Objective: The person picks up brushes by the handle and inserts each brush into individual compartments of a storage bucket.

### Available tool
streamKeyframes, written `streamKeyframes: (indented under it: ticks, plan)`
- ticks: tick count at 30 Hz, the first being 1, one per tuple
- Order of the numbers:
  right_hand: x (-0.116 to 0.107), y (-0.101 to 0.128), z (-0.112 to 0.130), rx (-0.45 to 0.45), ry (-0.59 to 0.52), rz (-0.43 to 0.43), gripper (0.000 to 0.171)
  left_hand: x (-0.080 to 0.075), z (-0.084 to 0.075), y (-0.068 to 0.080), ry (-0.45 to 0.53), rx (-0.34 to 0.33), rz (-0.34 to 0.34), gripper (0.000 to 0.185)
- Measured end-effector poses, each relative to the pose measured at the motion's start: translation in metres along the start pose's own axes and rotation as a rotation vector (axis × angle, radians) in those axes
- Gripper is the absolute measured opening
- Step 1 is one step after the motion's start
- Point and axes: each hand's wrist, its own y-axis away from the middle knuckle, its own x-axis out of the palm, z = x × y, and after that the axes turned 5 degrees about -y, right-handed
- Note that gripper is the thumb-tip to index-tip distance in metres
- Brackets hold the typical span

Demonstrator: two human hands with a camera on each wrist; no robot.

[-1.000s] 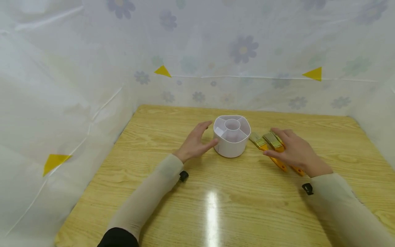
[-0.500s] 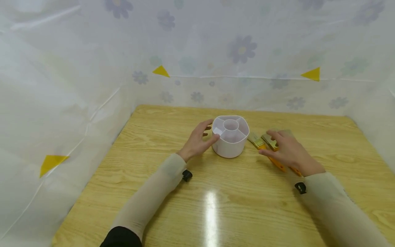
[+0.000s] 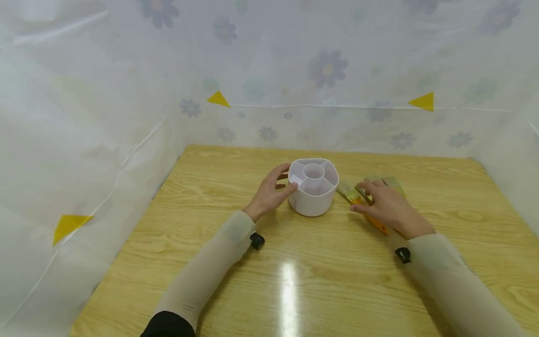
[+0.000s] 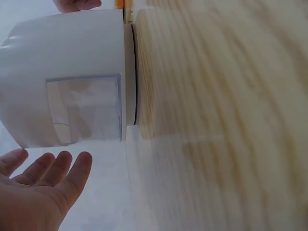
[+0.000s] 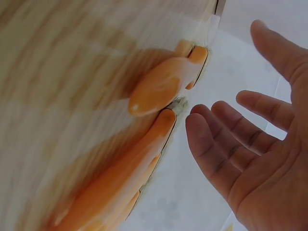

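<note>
Head view, frame centre: white divided holder (image 3: 313, 187) upright on wooden table (image 3: 294, 285), 4 compartments visible around a round middle one. Left hand (image 3: 269, 194) just left of it, fingers relaxed and spread, thumb at the wall, gripping nothing. Right of centre: orange-handled paintbrushes (image 3: 370, 213) flat on the table, right hand (image 3: 389, 208) over them, fingers straight, holding nothing. Floral plastic sheeting (image 3: 328, 70) across the upper frame.
</note>
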Motion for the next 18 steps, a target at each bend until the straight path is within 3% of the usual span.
streamKeyframes:
  ticks: [11,18]
  plan:
    - [0.005,-0.006,-0.002,-0.006,-0.040,0.041,0.063,0.002,-0.001,-0.002,0.059,0.005,0.007,0.057]
    - [0.009,-0.010,-0.003,-0.027,-0.037,0.055,0.055,-0.005,-0.025,0.005,0.081,0.004,0.048,0.058]
